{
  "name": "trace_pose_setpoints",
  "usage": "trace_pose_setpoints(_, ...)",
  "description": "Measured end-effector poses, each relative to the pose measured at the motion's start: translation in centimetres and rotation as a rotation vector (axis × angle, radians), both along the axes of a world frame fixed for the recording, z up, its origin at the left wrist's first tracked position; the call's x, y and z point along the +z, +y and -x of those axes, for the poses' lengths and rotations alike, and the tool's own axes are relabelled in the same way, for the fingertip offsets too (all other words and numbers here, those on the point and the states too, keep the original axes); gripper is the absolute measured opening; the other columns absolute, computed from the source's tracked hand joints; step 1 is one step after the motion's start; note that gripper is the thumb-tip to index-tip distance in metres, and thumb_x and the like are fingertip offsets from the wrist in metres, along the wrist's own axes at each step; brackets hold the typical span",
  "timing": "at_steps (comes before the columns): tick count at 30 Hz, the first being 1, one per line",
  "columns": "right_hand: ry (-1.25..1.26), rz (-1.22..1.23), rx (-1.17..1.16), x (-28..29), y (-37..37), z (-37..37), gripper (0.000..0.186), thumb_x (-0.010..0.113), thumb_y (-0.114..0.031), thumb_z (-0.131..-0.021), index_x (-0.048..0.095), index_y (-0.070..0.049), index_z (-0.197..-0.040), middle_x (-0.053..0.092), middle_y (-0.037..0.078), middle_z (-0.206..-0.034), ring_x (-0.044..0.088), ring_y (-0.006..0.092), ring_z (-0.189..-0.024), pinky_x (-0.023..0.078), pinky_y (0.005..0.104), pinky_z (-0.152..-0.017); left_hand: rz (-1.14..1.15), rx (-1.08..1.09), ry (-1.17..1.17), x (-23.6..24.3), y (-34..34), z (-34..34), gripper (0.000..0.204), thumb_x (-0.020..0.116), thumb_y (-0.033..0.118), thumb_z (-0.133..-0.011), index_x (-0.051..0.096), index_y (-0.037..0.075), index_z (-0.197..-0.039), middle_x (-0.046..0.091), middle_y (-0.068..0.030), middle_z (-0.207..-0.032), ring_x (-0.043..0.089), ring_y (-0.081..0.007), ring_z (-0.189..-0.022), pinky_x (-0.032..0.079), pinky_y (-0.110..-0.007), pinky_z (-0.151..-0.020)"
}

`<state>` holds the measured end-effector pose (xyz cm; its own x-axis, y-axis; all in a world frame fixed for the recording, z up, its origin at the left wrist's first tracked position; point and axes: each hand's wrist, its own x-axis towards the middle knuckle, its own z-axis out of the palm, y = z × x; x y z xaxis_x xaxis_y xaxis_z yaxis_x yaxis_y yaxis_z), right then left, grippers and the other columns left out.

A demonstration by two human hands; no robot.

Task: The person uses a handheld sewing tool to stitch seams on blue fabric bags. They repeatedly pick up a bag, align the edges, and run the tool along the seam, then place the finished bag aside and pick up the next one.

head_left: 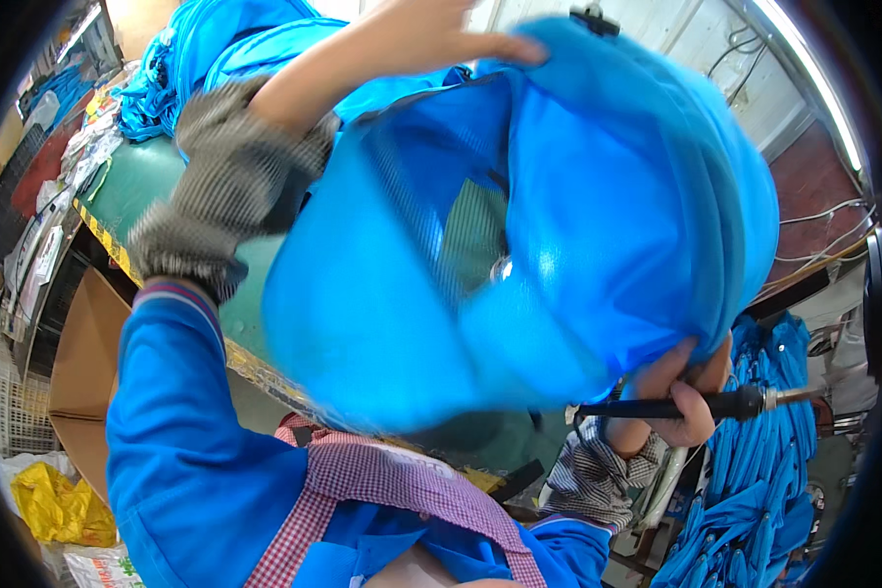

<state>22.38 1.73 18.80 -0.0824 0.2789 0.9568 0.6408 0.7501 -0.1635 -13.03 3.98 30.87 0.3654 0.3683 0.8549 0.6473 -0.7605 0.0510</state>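
A large blue fabric bag [608, 206] with mesh panels is lifted in front of me, its opening facing me and its near flap blurred by motion. My left hand [421, 39] is at its top edge, the thumb stretched out against the fabric and apart from the other fingers, which run partly out of the picture. At the lower right, my right hand [681, 402] is closed around a soldering iron [725, 403] with a black handle and metal tip pointing right. The bag's lower edge touches the same hand. A small black clip [595, 20] sits on the bag's top.
Below the bag lies a green worktable [147, 186] with a yellow-black striped edge. Blue fabric pieces [216, 49] are heaped at the back left; more blue pieces [755, 461] hang at the right. A cardboard box [88, 363] and yellow plastic bag [64, 505] stand at the left.
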Motion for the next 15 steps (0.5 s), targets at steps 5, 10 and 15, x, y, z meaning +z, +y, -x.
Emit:
trace_pose_setpoints(5, 0.139, -0.342, 0.265, 3.2, 4.0, 1.4, 0.022, 0.056, -0.012, -0.094, 0.035, -0.004, -0.092, 0.057, 0.035, -0.113, 0.059, 0.0463, -0.104, 0.050, 0.0502, -0.088, -0.391, 0.672, 0.087, 6.7, 7.1, 4.8, 0.021, 0.055, 0.017, -0.080, 0.063, -0.001, -0.086, 0.064, -0.0208, -0.075, 0.061, -0.0421, -0.069, 0.048, -0.048, -0.067)
trace_pose_setpoints(10, 0.287, -0.257, 0.248, 4.2, 0.9, 2.4, 0.024, 0.050, -0.019, -0.097, 0.043, 0.002, -0.086, 0.059, 0.033, -0.110, 0.062, 0.0392, -0.100, 0.051, 0.0454, -0.086, 0.043, 0.479, -0.038, 4.7, 8.7, -1.5, 0.029, 0.059, 0.023, -0.083, 0.063, -0.004, -0.092, 0.065, -0.0240, -0.085, 0.063, -0.0394, -0.082, 0.049, -0.046, -0.075)
trace_pose_setpoints(15, 0.015, -0.205, 0.381, -3.1, 5.0, 7.9, 0.028, 0.076, -0.004, -0.073, 0.059, -0.004, -0.096, 0.060, 0.025, -0.117, 0.059, 0.0357, -0.111, 0.045, 0.0430, -0.095, 0.643, 0.313, -0.201, -6.0, 8.9, -11.0, 0.051, 0.053, 0.023, -0.081, 0.045, -0.016, -0.113, 0.060, -0.0329, -0.103, 0.061, -0.0404, -0.098, 0.049, -0.042, -0.084)
